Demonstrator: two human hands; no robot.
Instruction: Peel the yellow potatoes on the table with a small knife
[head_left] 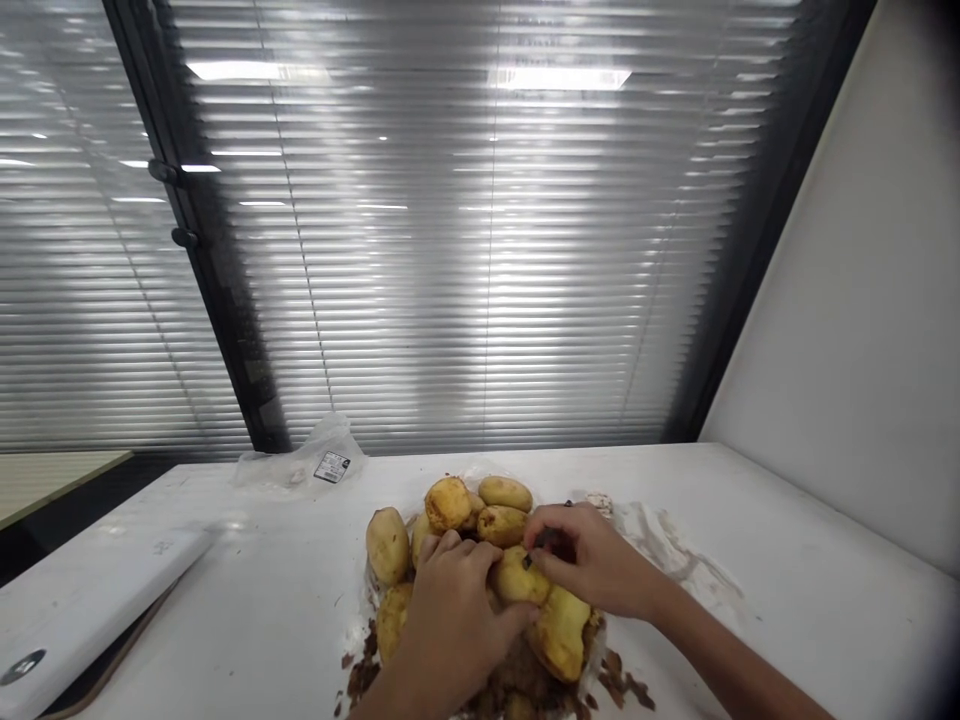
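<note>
Several yellow potatoes, some partly peeled, lie in a pile on the white table (262, 600). My left hand (457, 610) is closed round the left side of a peeled potato (517, 577), its thumb along the lower edge. The fingers of my right hand (581, 555) are pinched at that potato's upper right, on a small dark thing too small to name. Just below lies another peeled potato (561, 635). Brown peel scraps (364, 670) are scattered under and around the pile, partly hidden by my left hand and forearm.
A clear plastic bag with a label (331, 467) lies at the back left. At the far left is a long white object (97, 610) with a dark round mark. Crumpled tissue or film (675, 550) lies on the right. Window blinds (450, 250) rise behind the table.
</note>
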